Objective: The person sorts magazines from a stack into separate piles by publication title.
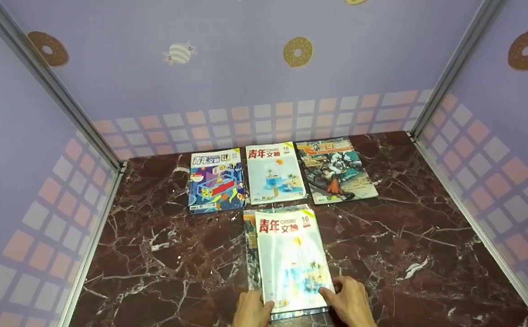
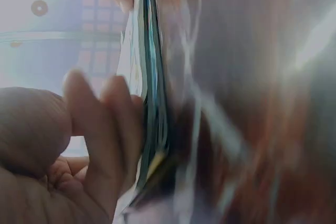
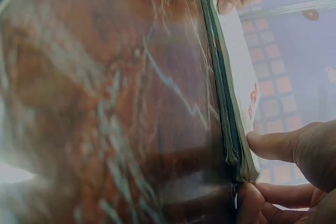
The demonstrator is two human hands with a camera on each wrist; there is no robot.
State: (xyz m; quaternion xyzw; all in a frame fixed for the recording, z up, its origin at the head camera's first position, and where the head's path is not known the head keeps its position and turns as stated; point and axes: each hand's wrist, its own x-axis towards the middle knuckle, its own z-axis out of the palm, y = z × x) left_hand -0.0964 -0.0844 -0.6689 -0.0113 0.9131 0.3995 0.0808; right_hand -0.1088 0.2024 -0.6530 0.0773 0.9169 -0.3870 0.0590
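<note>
A white-covered magazine (image 1: pixel 284 259) lies on top of a small pile near the front, its cover shiny with glare. Beneath it, a darker magazine (image 1: pixel 251 254) juts out on the left and at the top, and a bluish edge shows along the bottom. My left hand (image 1: pixel 252 309) pinches the lower left corner, thumb on the cover. At the lower right side, my right hand (image 1: pixel 352 299) grips the pile with its thumb on the cover and its fingers at the edge. Layered page edges (image 3: pixel 226 103) show in the right wrist view.
Behind the pile, three magazines lie in a row on the dark red marbled tabletop (image 1: pixel 155 281): a colourful blue one (image 1: pixel 217 184), a white one (image 1: pixel 276 175) and a dark illustrated one (image 1: pixel 336 172). Purple patterned panels (image 1: pixel 245 77) enclose the back and sides.
</note>
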